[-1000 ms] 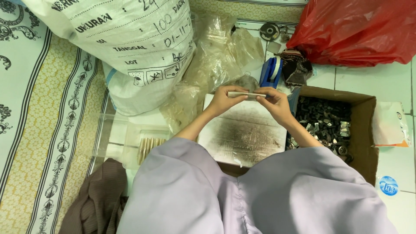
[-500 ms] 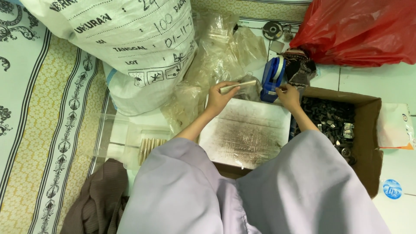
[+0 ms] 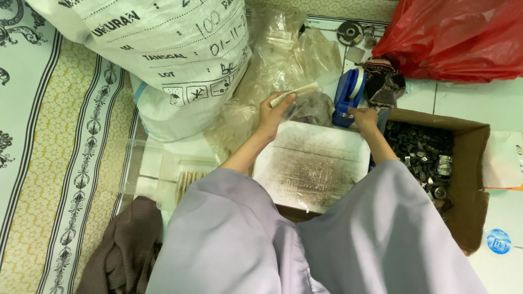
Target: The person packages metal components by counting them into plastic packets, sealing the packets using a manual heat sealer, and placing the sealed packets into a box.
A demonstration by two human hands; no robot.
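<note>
Left hand (image 3: pixel 275 111) holds a small pale packet (image 3: pixel 297 92), a slim bundle in a clear bag, pinched at its near end; grip clenched on it. The packet is held in the air above the crumpled clear plastic bags (image 3: pixel 283 54), just past the far edge of the white board (image 3: pixel 313 166) on the person's lap. Its long axis runs left-right with a slight upward tilt, free end pointing right toward the blue tape dispenser (image 3: pixel 348 95).

Right hand (image 3: pixel 364 117) rests on the dispenser base, fingers curled over it; looks like grasping it, though the contact is partly hidden.

Step in hand, judged: fetching tape to seal the packet. The next move would call for steadying the dispenser, pulling a strip and bringing the packet's open end to it.

Around: cardboard box (image 3: pixel 468 163) of dark metal parts to the right, white woven sack (image 3: pixel 163 49) at far left, red plastic bag (image 3: pixel 452 38) at far right, clear tray (image 3: pixel 158 174) of pale sticks near left.
</note>
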